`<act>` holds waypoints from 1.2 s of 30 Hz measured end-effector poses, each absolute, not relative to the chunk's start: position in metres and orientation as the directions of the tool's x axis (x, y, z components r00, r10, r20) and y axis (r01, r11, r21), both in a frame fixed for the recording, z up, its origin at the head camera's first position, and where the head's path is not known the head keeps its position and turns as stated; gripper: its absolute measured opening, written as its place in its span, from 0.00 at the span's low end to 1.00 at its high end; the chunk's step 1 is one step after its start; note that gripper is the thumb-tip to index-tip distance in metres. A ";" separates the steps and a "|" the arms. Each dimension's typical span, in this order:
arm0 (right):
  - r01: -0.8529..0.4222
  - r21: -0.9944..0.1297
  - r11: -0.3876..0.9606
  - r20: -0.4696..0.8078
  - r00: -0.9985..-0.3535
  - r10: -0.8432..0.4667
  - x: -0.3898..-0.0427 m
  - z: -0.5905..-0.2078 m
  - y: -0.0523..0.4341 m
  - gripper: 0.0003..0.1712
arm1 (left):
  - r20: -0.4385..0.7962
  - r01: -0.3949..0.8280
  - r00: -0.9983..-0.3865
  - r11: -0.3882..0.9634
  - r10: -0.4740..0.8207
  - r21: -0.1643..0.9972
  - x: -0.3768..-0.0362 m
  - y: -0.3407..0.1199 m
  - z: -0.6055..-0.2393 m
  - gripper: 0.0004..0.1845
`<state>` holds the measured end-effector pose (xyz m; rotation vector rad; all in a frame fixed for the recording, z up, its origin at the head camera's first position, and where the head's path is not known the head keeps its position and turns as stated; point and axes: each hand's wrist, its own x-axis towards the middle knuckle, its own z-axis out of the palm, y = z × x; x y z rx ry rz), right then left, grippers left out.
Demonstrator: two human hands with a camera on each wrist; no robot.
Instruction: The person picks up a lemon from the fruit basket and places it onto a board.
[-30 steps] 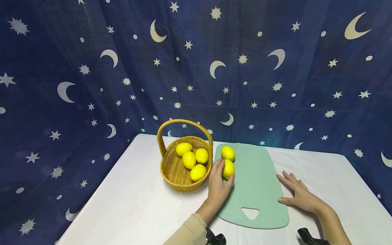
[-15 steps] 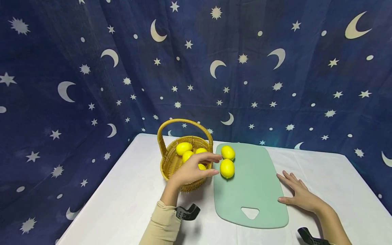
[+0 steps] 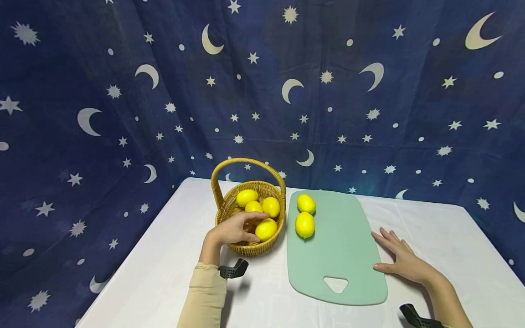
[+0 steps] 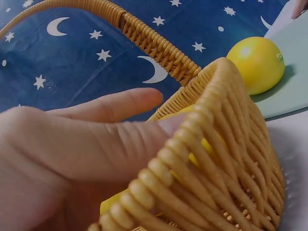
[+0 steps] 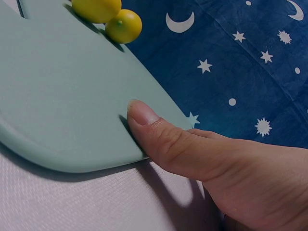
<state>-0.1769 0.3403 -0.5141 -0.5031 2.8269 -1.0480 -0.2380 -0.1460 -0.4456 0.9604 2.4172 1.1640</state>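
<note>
My left hand (image 3: 235, 228) reaches over the near left rim of the wicker basket (image 3: 254, 249). Its straight fingers and thumb stand apart at the front lemon (image 3: 266, 229), with the thumb right at that fruit's left side. In the left wrist view the basket's rim hides the thumb tip and most of the lemons. Several lemons lie in the basket. Two more, a nearer lemon (image 3: 305, 225) and a farther lemon (image 3: 306, 203), sit on the green cutting board (image 3: 338, 255). At the board's right edge rests my right hand (image 3: 404, 262), fingers spread, thumb over the edge in the right wrist view.
The basket's tall arched handle (image 3: 248, 160) rises above the lemons. A white cloth (image 3: 164, 273) covers the table. Behind it hangs a dark blue curtain (image 3: 262, 91) with moons and stars. The board has a triangular cutout (image 3: 336, 284) near its front.
My left hand let go of the nearer lemon on the board, then moved left and down into the basket. The right hand stays at the board's edge.
</note>
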 end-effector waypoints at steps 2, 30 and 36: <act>-0.276 -0.648 0.710 0.036 -0.942 -0.333 -0.177 -0.513 0.341 0.52 | 0.024 0.450 -0.729 0.453 0.684 0.770 -0.239 -0.145 -0.446 0.33; -0.267 -0.644 0.717 0.026 -0.944 -0.328 -0.177 -0.515 0.342 0.53 | -0.086 0.442 -0.824 0.730 0.560 0.521 -0.228 -0.128 -0.429 0.31; -0.265 -0.643 0.718 0.022 -0.944 -0.328 -0.177 -0.514 0.341 0.53 | -0.128 0.379 -0.846 0.752 0.518 0.539 -0.223 -0.136 -0.424 0.34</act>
